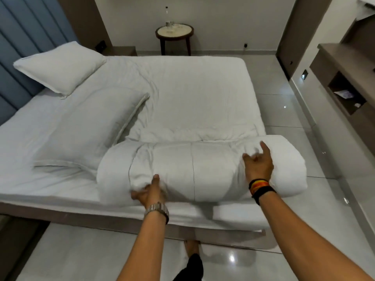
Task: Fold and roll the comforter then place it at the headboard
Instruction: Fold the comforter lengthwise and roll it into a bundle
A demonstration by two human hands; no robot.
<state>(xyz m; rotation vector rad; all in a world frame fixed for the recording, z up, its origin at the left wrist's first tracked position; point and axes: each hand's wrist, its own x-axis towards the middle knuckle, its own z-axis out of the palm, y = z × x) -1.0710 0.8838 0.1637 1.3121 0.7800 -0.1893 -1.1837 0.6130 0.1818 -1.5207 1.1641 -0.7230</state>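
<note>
A white comforter lies along the near edge of the bed, its near part wound into a thick roll. The flat, unrolled part stretches away across the mattress. My left hand grips a bunch of fabric at the roll's lower left, fingers tucked under it. My right hand rests on top of the roll's right part, fingers spread and apart. The blue padded headboard stands at the far left.
Two white pillows lie by the headboard. A round side table with a bottle and glasses stands past the bed. A shelf unit lines the right wall. Glossy tiled floor surrounds the bed; my foot shows below.
</note>
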